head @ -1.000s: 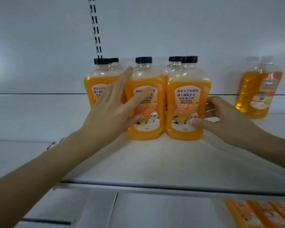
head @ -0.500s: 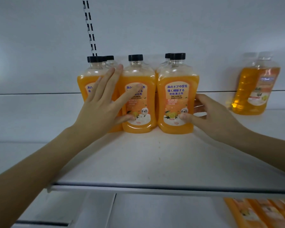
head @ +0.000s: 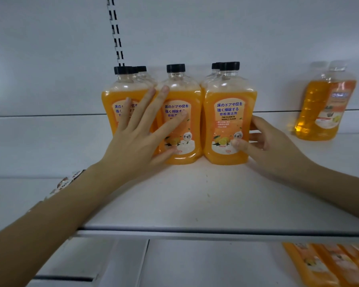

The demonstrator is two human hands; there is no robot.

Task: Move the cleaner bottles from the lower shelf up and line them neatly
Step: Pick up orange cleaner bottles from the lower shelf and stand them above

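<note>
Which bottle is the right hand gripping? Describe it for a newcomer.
On the upper shelf, find the cluster of black-capped orange bottles. It is the front bottle at the cluster's right end. Only its label text shows whole; the left hand lies across its neighbours' labels.

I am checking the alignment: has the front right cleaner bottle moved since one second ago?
Yes. The front right cleaner bottle slid back, away from the shelf's front edge toward the back wall.

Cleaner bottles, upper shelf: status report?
Left hand flat across left bottle and middle bottle. Right hand grips right bottle. All upright on upper shelf. More bottles lie below.
</note>
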